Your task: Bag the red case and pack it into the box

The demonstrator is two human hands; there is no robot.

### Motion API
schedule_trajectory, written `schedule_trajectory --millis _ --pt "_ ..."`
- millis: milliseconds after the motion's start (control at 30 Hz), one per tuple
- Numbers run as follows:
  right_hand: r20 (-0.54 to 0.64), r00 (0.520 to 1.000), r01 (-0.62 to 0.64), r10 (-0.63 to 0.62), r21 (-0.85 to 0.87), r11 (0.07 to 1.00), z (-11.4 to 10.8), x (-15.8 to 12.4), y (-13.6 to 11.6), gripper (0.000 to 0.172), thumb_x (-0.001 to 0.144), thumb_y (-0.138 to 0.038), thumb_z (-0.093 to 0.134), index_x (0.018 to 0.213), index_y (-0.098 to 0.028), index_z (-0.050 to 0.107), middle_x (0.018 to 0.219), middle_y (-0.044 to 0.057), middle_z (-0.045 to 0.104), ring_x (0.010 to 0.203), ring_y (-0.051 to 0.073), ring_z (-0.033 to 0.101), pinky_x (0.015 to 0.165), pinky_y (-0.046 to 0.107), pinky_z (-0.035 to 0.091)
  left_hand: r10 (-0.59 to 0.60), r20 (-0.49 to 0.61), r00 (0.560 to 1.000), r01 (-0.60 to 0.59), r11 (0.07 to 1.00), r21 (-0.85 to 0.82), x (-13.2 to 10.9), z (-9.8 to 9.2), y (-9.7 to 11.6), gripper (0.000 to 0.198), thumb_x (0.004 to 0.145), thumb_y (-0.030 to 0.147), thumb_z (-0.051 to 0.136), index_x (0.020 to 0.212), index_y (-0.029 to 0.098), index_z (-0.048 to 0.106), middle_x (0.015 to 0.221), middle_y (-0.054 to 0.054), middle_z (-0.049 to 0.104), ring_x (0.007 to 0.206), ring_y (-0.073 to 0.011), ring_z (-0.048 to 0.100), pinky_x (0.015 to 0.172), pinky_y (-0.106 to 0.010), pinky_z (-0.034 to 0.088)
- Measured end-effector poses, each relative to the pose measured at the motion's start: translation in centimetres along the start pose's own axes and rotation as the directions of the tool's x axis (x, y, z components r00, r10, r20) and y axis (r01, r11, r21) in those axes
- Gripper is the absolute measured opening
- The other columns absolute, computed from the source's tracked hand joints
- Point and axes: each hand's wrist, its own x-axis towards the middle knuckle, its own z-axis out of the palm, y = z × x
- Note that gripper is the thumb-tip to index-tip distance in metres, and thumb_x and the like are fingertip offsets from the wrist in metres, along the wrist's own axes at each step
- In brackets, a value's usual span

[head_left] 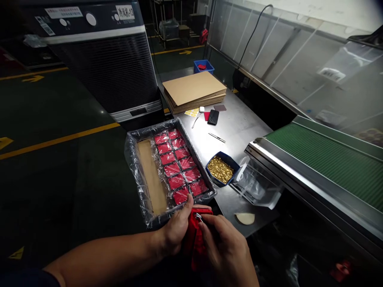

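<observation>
Clutching a red item (197, 240), the left hand (177, 228) faces the right hand (229, 244), which pinches shiny metal (198, 216).

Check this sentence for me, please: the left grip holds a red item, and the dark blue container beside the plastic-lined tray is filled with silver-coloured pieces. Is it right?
Not quite: in the head view, the pieces are gold-coloured, not silver. The left grip does hold a red item, and the dark blue container is beside the plastic-lined tray.
</observation>
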Motion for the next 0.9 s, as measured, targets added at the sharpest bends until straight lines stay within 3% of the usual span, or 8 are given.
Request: schedule_trajectory --millis 267,433,700,800,900 --pt "-0.011 0.986 0.163 -0.169 -0.198 0.967 -0.5 -0.7 0.6 0.018 0.095 -0.019 0.047 0.107 -0.022 0.06 0.085 0.001 0.065 0.071 0.01 0.066 0.063 0.017 0.054 -0.068 0.04 0.997 0.07 0.996 -0.05 -0.3 0.6 0.1 0.076 0.09 0.071 0.028 0.111 0.007 0.063 0.081 -0.015 0.071 0.066 -0.0202 0.068 0.062 -0.027 0.055" --pt "0.044 0.985 0.175 -0.169 -0.237 0.956 -0.6 -0.2 0.5 0.019 0.096 -0.02 0.046 0.109 -0.022 0.06 0.09 0.003 0.066 0.078 0.012 0.068 0.068 0.02 0.056 -0.105 0.075 0.992 0.111 0.991 -0.073 -0.2 0.4 0.0 0.074 0.09 0.071 0.027 0.112 0.009 0.062 0.076 -0.012 0.069 0.059 -0.0182 0.065 0.053 -0.025 0.052" --pt "0.105 0.966 0.256 -0.235 -0.276 0.926 -1.0 -0.2 1.5 0.024 0.097 -0.016 0.039 0.108 -0.019 0.06 0.084 0.005 0.062 0.071 0.013 0.064 0.064 0.022 0.056 -0.057 0.209 0.976 0.066 0.997 -0.037 0.1 0.1 -0.5 0.07 0.088 0.071 0.039 0.107 0.007 0.063 0.08 -0.013 0.07 0.061 -0.0173 0.064 0.06 -0.025 0.049" --pt "0.047 0.98 0.198 -0.193 -0.236 0.951 -1.2 -0.4 1.6 0.023 0.097 -0.018 0.041 0.108 -0.02 0.061 0.083 0.003 0.061 0.069 0.012 0.062 0.064 0.021 0.054 -0.074 0.207 0.976 0.081 0.996 -0.026 0.1 0.1 -0.2 0.072 0.088 0.072 0.039 0.112 0.007 0.061 0.083 -0.014 0.071 0.064 -0.0204 0.066 0.061 -0.027 0.05" --pt "-0.127 0.988 0.065 -0.087 -0.169 0.984 -1.5 -1.0 1.6 0.018 0.095 -0.024 0.051 0.109 -0.023 0.061 0.092 0.003 0.064 0.078 0.012 0.063 0.07 0.021 0.052 -0.084 0.139 0.987 0.093 0.994 -0.059 0.0 0.2 0.4 0.069 0.091 0.068 0.035 0.118 0.009 0.057 0.093 -0.015 0.07 0.077 -0.022 0.068 0.073 -0.032 0.053"
